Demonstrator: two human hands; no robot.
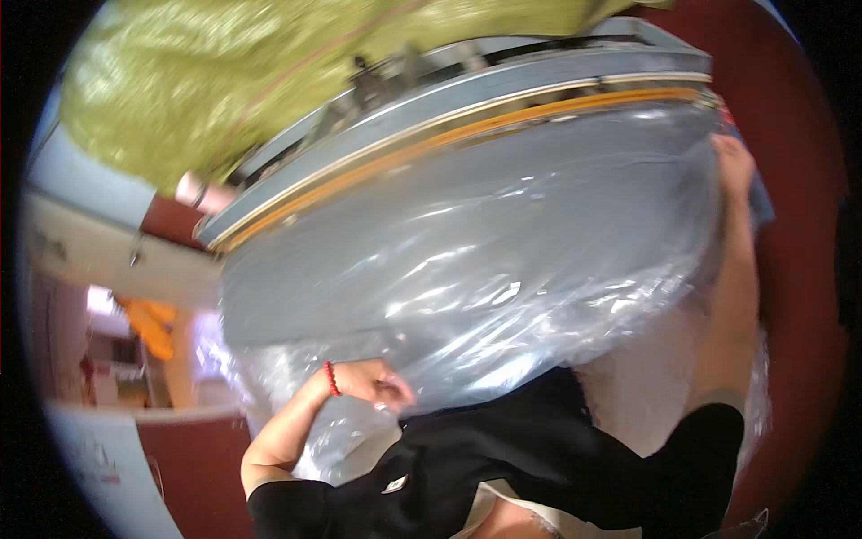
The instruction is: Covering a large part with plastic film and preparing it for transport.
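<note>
Up in the upper left of my feed there's a big crinkly olive-green fabric sheet point(206, 81), shiny and bunched. Running diagonally across the middle is a long grey metal machine bed with an orange strip along its edge point(467, 117); that strip goes from centre left up to the upper right. Behind it, right side of frame, a dark red wall point(799, 269). Far left there's a blurry orange object point(151, 325) on some pale shelving, can't tell what it is. Lower left, a white panel point(99, 467) above more dark red.
</note>
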